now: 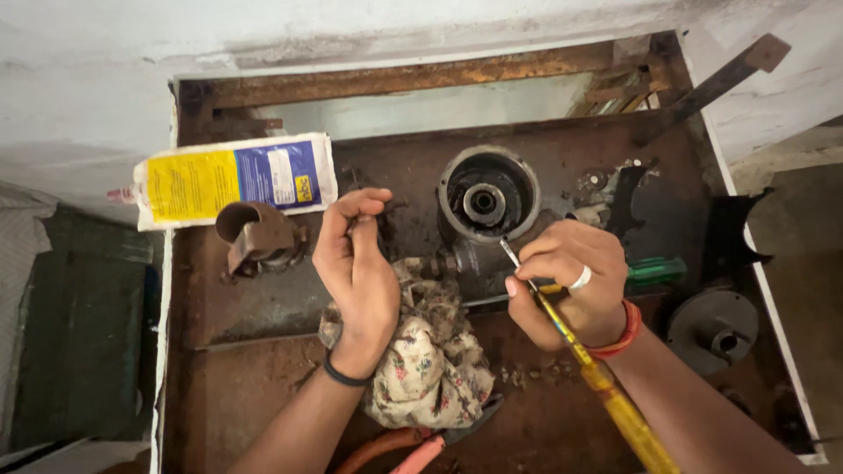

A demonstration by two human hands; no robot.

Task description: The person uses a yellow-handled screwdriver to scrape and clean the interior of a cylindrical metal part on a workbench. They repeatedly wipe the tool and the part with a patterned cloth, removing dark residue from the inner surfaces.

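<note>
The right hand [571, 281] is closed around a yellow-handled screwdriver [606, 386], fingers pinched on the upper part of the shaft. The handle runs down and back past the wrist, and the metal tip points up to the lower rim of a round metal housing [487, 195], touching or just short of it. The housing stands open side up, with a smaller ring and hub in its middle.

The left hand [356, 263] sits just left of the housing, wrist resting on a flowered rag [430, 360]. Its fingertips are curled together near a dark part beside the housing; whether they pinch anything cannot be told.

Everything lies on a rusty metal tray [263, 386]. Left of the left hand is a rusty pipe piece [256, 235], and behind that a yellow and blue tube [233, 180]. Red-handled pliers [413, 448] lie below the rag. A green-handled tool [654, 270] lies just behind the right hand, and a grey round disc [713, 329] sits further right.
</note>
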